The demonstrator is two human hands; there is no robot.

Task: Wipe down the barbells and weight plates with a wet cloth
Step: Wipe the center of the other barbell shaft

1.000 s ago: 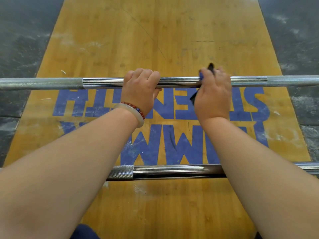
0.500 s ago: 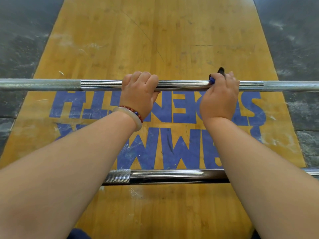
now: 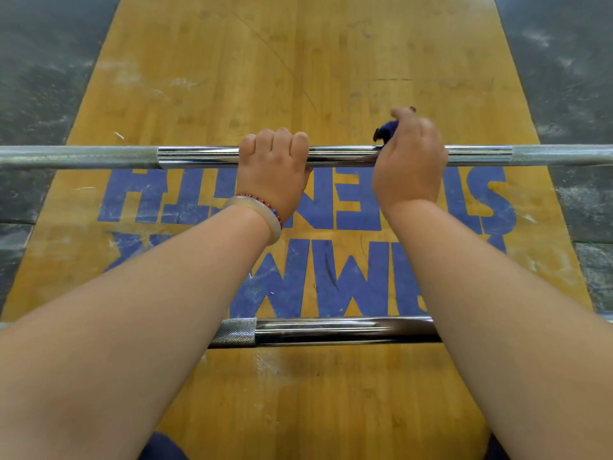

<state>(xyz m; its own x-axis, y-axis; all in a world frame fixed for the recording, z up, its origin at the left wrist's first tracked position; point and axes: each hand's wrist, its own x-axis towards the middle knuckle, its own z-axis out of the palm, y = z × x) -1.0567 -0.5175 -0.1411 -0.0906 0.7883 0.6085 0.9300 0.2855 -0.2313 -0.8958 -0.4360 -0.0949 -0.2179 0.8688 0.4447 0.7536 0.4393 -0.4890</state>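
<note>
Closest to the person, the near barbell (image 3: 331,330) lies across the wooden platform (image 3: 298,61). Its smooth middle and one knurled band show between the two forearms, which cross above it and hide the rest. Neither hand touches it, so by my judgement it is waiting its turn or is already done; the metal gives no clue which. Past it, blue lettering (image 3: 351,207) is painted on the boards, smudged with chalk.

The work in hand is on the far barbell (image 3: 341,154). The left hand (image 3: 273,171), a bracelet (image 3: 265,214) at its wrist, has its fingers curled over the smooth centre of the shaft and steadies it. Just to its right, the right hand (image 3: 409,164) bunches a dark blue cloth (image 3: 386,128) in curled fingers against the top of the same shaft. Only a small tuft shows, so I cannot tell whether the cloth wraps the bar.

The next move probably calls for drawing the cloth outward toward the right knurling, with the left hand stopping the bar from rolling. The knurling may snag the fabric. The left hand covers a stretch that must be wiped later. No weight plates are in view. Dark rubber floor (image 3: 39,61) flanks the platform.
</note>
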